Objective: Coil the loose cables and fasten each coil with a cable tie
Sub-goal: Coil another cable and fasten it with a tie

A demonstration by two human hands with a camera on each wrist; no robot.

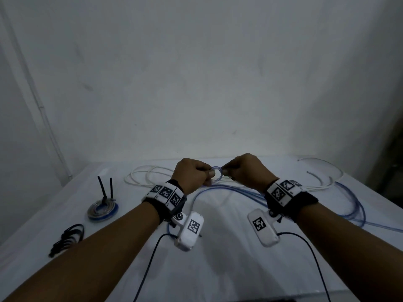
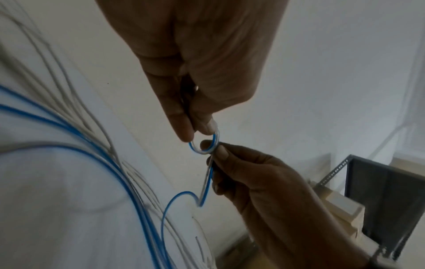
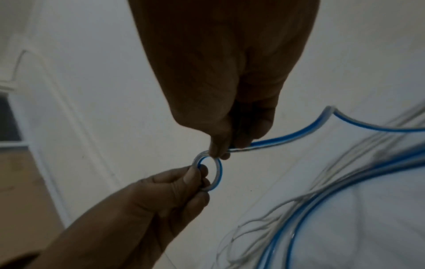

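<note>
White cloth covers the table (image 1: 218,269), which stands against a plain pale wall. Both hands are raised above the far middle of the table, close together, with a small loop (image 1: 217,174) of the blue-striped clear cable (image 1: 229,190) between them. The left hand (image 1: 192,176) has its fingers curled and pinches the left side of the loop between thumb and forefinger; in the right wrist view its fingertips (image 3: 197,172) sit on the inner edge of the ring. The right hand (image 1: 246,171) is also curled, pinching the loop's right side where the cable leaves it, and in the left wrist view the cable runs down from that pinch, bends sharply and drops toward the cloth. The rest of the blue-striped cable lies loose on the table beneath and to the right of the hands, sweeping in wide curves toward the right edge. A loose white cable (image 1: 150,173) lies in open loops behind the left hand, and more white cable (image 1: 322,177) curves near the far right corner. Well to the left, a finished coil (image 1: 102,209) rests flat on the cloth with black cable ties (image 1: 105,188) standing up from it. Nearer the left edge lies a bundle of black cable ties (image 1: 69,237). Both wrists carry bands with black-and-white markers and white camera units with dark leads trailing toward the near edge.
</note>
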